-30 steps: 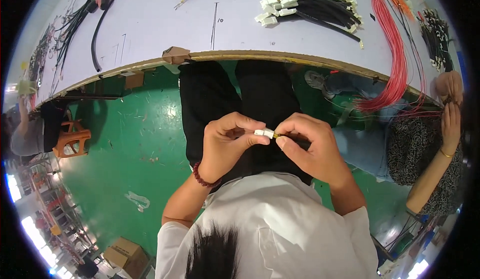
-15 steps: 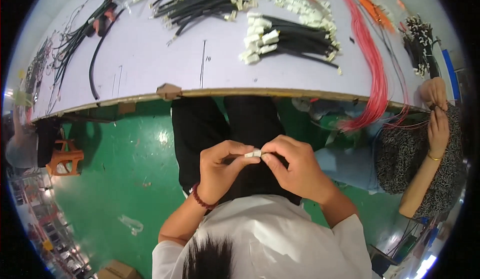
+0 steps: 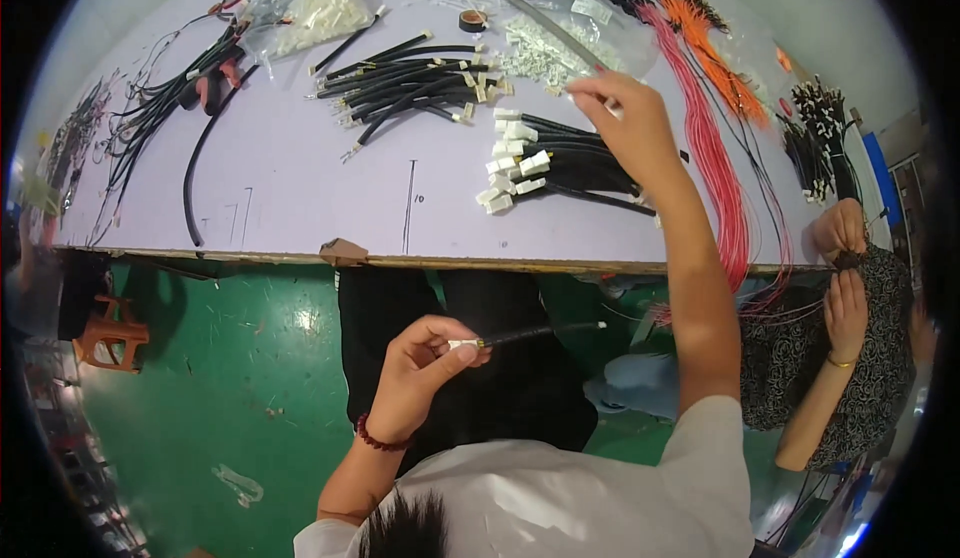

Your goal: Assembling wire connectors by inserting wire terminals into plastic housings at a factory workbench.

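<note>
My left hand (image 3: 425, 363) is closed in front of my lap, thumb and fingers pinching the white plastic connector of a black-sleeved cable (image 3: 530, 334). The cable runs out to the right from my grip, its far end tipped with a small white piece. My right hand (image 3: 632, 128) is stretched over the table, fingers somewhat apart and nothing visible in them. Its fingertips are at the near edge of a heap of small white connectors (image 3: 535, 50). Just below that hand lies a bundle of black cables (image 3: 580, 168) with white connector housings.
More black cables (image 3: 400, 86) lie left of that bundle. Behind them are a bag of cream-coloured parts (image 3: 325, 18), a roll of dark tape (image 3: 473, 22) and a steel ruler (image 3: 550, 26). Pink wires (image 3: 715, 148) hang over the table edge at right, near a co-worker's hands (image 3: 845, 288).
My right hand has let go of the connector and moved up over the table to the white heap. My left hand keeps the cable. The view has tilted toward the table.
</note>
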A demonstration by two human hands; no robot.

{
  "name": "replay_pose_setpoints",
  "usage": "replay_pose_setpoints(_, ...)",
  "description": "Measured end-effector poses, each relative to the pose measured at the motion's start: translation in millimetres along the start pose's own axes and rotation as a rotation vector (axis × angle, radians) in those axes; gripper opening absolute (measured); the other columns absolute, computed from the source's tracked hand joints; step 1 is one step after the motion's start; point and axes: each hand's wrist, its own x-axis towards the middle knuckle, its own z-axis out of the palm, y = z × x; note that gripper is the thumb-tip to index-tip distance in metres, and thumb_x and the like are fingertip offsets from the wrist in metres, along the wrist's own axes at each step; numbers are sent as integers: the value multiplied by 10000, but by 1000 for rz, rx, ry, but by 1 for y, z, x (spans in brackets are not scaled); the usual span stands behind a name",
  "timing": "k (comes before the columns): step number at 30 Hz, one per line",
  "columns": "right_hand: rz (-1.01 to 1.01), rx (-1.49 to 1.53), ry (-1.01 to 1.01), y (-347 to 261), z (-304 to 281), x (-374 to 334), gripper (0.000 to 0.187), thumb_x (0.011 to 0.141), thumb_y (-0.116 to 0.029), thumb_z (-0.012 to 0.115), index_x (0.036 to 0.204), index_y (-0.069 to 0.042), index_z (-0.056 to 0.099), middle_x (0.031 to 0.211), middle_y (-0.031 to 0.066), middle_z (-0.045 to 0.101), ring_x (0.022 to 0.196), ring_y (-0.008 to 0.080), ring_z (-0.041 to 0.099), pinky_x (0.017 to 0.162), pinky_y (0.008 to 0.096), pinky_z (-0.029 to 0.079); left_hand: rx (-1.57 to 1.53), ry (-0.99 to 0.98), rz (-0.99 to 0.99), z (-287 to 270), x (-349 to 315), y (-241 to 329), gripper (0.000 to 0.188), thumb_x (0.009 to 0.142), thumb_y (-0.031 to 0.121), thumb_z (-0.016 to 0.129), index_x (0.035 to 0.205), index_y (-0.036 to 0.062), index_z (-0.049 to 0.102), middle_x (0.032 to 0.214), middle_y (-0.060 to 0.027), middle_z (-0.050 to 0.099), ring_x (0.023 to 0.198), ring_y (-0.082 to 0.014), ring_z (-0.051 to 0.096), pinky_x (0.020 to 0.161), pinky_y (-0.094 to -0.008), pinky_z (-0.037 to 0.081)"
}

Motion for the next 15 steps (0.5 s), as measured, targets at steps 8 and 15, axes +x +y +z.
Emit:
replay_pose_setpoints(8, -134, -439, -153, 50, 42, 64, 210, 783, -129, 647, 982, -94, 703, 928, 113, 667, 863, 294, 618, 775, 385, 477, 1, -38, -85, -7, 5, 8, 206, 883, 58, 632, 1073, -16, 655, 957, -88, 677, 889, -165, 656, 832, -273, 521)
replay_pose_setpoints(15, -130, -445, -168, 44, 42, 62, 142, 755, -120, 670, 881, -73, 715, 865, 116, 678, 785, 281, 633, 779, 378, 477, -88, -43, -135, -5, 7, 3, 219, 880, 41, 618, 1089, -22, 640, 978, -149, 678, 894, -209, 666, 848, -325, 536)
